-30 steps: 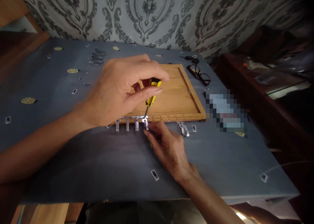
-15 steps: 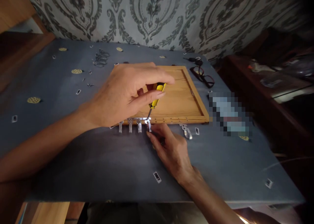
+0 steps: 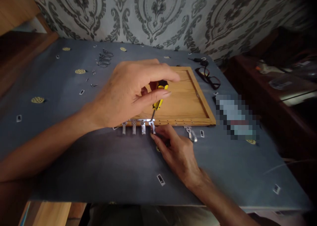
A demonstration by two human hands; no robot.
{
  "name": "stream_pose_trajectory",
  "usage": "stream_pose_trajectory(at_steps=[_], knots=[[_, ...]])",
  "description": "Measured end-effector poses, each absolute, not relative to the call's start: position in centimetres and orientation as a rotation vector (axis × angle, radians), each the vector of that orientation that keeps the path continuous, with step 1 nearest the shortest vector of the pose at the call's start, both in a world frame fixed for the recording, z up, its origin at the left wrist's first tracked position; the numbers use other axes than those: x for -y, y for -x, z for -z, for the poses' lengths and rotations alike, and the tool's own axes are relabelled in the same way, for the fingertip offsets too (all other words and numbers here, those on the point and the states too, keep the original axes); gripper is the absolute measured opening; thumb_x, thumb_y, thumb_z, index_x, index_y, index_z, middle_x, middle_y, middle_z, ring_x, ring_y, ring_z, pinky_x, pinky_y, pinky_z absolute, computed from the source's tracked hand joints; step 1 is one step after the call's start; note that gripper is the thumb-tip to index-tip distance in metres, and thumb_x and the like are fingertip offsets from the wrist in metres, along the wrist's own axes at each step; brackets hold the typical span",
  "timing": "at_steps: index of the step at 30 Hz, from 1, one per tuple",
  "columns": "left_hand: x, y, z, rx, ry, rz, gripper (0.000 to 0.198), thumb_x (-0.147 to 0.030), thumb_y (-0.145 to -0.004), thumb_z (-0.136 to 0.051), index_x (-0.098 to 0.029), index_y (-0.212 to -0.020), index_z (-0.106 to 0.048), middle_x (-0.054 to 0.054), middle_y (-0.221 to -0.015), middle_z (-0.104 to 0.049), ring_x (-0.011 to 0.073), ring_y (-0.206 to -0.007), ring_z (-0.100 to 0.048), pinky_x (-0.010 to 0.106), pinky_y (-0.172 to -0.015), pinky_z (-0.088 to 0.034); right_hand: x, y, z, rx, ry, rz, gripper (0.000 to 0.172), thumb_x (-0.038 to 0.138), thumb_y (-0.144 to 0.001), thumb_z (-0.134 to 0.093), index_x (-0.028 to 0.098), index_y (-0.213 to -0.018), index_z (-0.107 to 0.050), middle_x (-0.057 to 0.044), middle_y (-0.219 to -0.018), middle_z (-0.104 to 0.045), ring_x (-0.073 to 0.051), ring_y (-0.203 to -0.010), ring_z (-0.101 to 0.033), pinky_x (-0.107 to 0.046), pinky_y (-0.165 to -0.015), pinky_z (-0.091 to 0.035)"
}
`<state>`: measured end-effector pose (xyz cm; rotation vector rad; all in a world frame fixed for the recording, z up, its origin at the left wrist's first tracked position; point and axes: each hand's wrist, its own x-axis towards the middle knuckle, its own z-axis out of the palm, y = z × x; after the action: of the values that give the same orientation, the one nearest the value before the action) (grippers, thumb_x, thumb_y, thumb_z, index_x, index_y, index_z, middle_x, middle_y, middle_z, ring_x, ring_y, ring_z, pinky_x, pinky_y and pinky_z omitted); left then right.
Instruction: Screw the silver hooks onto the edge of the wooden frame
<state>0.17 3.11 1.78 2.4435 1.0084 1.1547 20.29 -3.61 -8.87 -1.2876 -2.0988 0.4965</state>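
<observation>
My left hand [image 3: 138, 84] has its thumb and fingers around a yellow and black screwdriver [image 3: 158, 102]. The shaft slants down to a silver metal hook [image 3: 152, 128] at the near edge of a wooden framed board [image 3: 182, 100]; the tip's exact contact is too small to make out. Between thumb and fingertips, my right hand [image 3: 177, 150] pinches that hook's lower end. Several like hooks [image 3: 134, 127] line the same edge to the left. Small dark holes continue along it to the right. The left hand covers the board's left part.
A loose hook [image 3: 191, 134] lies right of my right hand. More hooks [image 3: 104, 58] and small screws [image 3: 93, 85] rest at the back left. Eyeglasses [image 3: 208, 77], keys [image 3: 200, 60] and a blurred-out object [image 3: 235, 117] are on the right of the patterned blue-grey tablecloth [image 3: 109, 173].
The whole view has shifted slightly, so everything sits a little further right. The screwdriver stays at the same hook in my left hand, and my right hand keeps its pinch.
</observation>
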Motion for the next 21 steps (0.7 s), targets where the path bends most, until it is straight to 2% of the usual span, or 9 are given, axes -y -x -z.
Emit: stream_pose_trajectory(at_steps=[2, 6, 12, 18, 21], knots=[[-3.27, -0.16, -1.73, -0.964, -2.425, -1.155, 0.017, -0.021, -0.088, -0.067, -0.02, -0.105, -0.069, -0.001, -0.096, -0.074, 0.0103, -0.081, -0.069, 0.018, -0.067, -0.056, 3.59, -20.26, 8.9, 2.103, 1.278, -0.484, 0.007, 0.026, -0.097, -0.054, 0.023, -0.098, -0.06, -0.003, -0.083, -0.078, -0.017, -0.066, -0.075, -0.026, -0.057, -0.056], [-3.37, -0.3, -1.48, -0.972, -2.413, -1.171, 0.009, -0.025, -0.087, -0.068, -0.02, -0.094, -0.066, -0.002, -0.086, -0.072, 0.009, -0.074, -0.067, 0.016, -0.06, -0.055, 3.67, -20.17, 8.98, 2.1, 1.257, -0.448, 0.008, 0.025, -0.098, -0.053, 0.022, -0.096, -0.061, -0.002, -0.078, -0.076, -0.015, -0.059, -0.071, -0.025, -0.053, -0.052], [-2.98, -0.35, -1.68, -1.038, -2.393, -1.151, 0.01, -0.025, -0.089, -0.068, -0.021, -0.098, -0.07, -0.002, -0.092, -0.075, 0.0084, -0.077, -0.069, 0.016, -0.072, -0.059, 3.75, -20.18, 9.17, 2.106, 1.26, -0.415, 0.012, 0.027, -0.1, -0.051, 0.022, -0.095, -0.06, -0.002, -0.076, -0.076, -0.014, -0.058, -0.07, -0.024, -0.054, -0.05], [-3.02, -0.38, -1.76, -1.054, -2.422, -1.165, 0.015, -0.025, -0.089, -0.068, -0.021, -0.102, -0.072, -0.002, -0.097, -0.076, 0.0085, -0.079, -0.071, 0.015, -0.073, -0.06, 3.71, -20.15, 9.16, 2.076, 1.275, -0.436, 0.013, 0.028, -0.099, -0.051, 0.022, -0.094, -0.061, -0.001, -0.074, -0.075, -0.014, -0.058, -0.071, -0.023, -0.055, -0.05], [-3.03, -0.51, -1.57, -1.035, -2.433, -1.203, 0.013, -0.027, -0.088, -0.07, -0.02, -0.099, -0.073, -0.001, -0.094, -0.075, 0.0084, -0.077, -0.069, 0.016, -0.068, -0.059, 3.74, -20.19, 9.22, 2.07, 1.271, -0.456, 0.011, 0.028, -0.099, -0.052, 0.023, -0.096, -0.061, -0.002, -0.078, -0.077, -0.014, -0.062, -0.072, -0.024, -0.057, -0.052]])
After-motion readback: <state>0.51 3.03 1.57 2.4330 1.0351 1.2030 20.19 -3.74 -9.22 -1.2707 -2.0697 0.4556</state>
